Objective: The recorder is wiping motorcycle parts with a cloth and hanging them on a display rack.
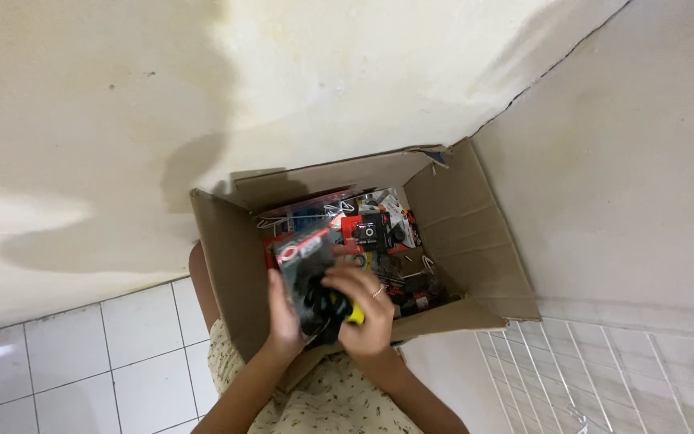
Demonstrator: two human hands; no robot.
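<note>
Blister-packed item held over open cardboard box

The black packaged item (308,277), with a yellow part at its near end, sits above the cardboard box (475,233); the left hand (283,317) clasps its left edge, the right hand (363,309) closes over its near end, apparently steadying it above the assorted packaged goods (383,229).

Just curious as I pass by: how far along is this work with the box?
Done: the cardboard box stands open. In hand: the left hand and right hand together hold one black packet over it. Left: many small packaged items lie inside the box.
</note>
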